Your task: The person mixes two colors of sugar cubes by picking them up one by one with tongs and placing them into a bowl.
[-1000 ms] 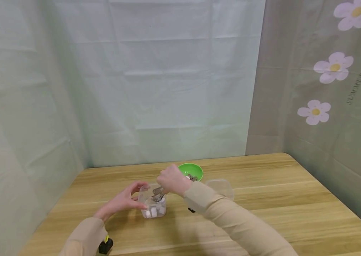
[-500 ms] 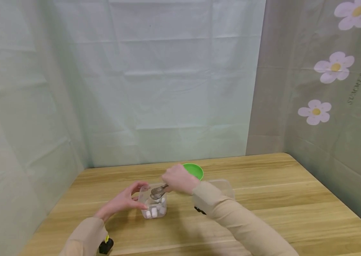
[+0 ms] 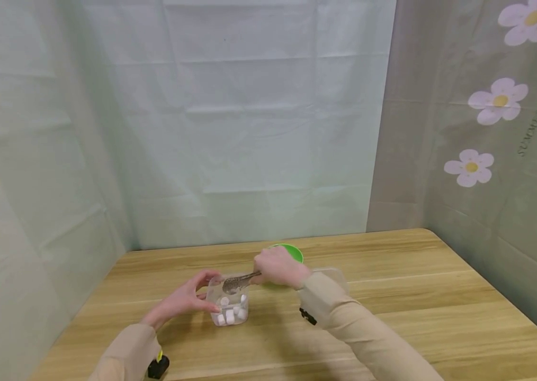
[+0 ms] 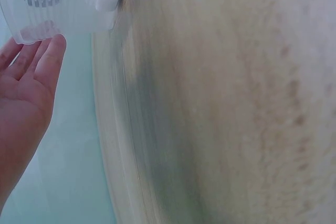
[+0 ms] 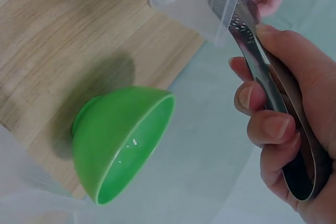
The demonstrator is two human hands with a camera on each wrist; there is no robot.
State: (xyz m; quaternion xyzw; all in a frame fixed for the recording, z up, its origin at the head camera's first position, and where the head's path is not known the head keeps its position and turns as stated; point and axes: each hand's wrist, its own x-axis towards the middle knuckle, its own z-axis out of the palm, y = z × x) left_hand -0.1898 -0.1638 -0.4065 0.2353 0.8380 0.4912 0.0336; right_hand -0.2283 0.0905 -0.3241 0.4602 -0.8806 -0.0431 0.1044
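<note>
My left hand point(image 3: 185, 299) holds a clear plastic container point(image 3: 215, 292) from its left side, thumb at the near wall and fingers at the far one. Several small white pieces point(image 3: 230, 316), like marshmallows, lie in the bottom. Metal tongs point(image 5: 268, 72) are gripped in my right hand point(image 3: 279, 266), their perforated heads at the container's opening, close together. Whether anything sits between those heads I cannot tell. A green bowl point(image 5: 115, 135) stands just beyond my right hand, which partly hides it in the head view; part of its inside shows in the right wrist view.
A clear plastic lid point(image 3: 334, 274) lies on the wooden table point(image 3: 406, 296) right of the bowl, partly behind my right sleeve. Cloth curtains point(image 3: 249, 132) hang behind the table and at both sides. Black devices point(image 3: 158, 366) are worn at the wrists.
My right hand has moved to the right, drawing the tongs back and up toward the container's rim. The tongs' heads have come closer together. My left hand and the container have stayed put.
</note>
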